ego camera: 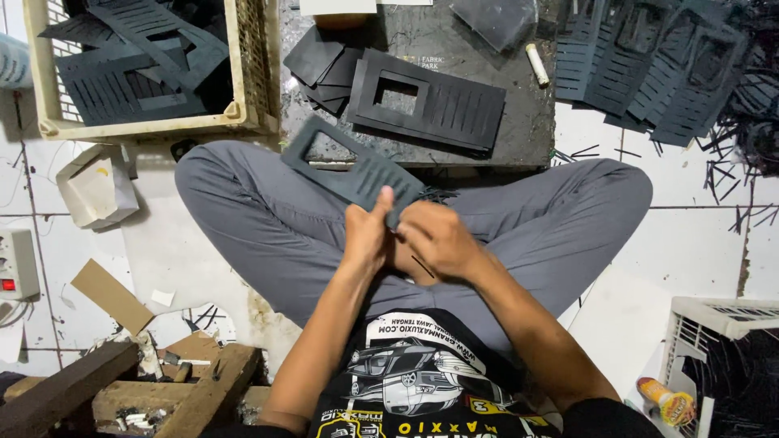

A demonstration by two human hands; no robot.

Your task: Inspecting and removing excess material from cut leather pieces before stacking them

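Dark slotted panel (349, 166), a flat piece with a rectangular window near its far end and a row of narrow slits toward the near end, is held over the lap of a person sitting cross-legged on the tiled floor (706, 243) in grey trousers. Both hands meet at its near end: the left hand (367, 235) is clamped on the edge with the thumb pressed up against the slitted part, and the right hand (438, 241) is closed just beside it, fingers curled at the same edge. The far end of the panel tilts up and away toward the left. Beyond the knees lies a dark stone slab (479, 57) carrying another slotted panel (430, 101) of the same shape, lying flat, with a few small dark squares (318, 65) next to it. A cream plastic crate (243, 97) to the far left holds more such panels, and a fanned stack of panels (649, 69) lies at the far right, with thin black offcuts (730, 174) scattered on the floor nearby.
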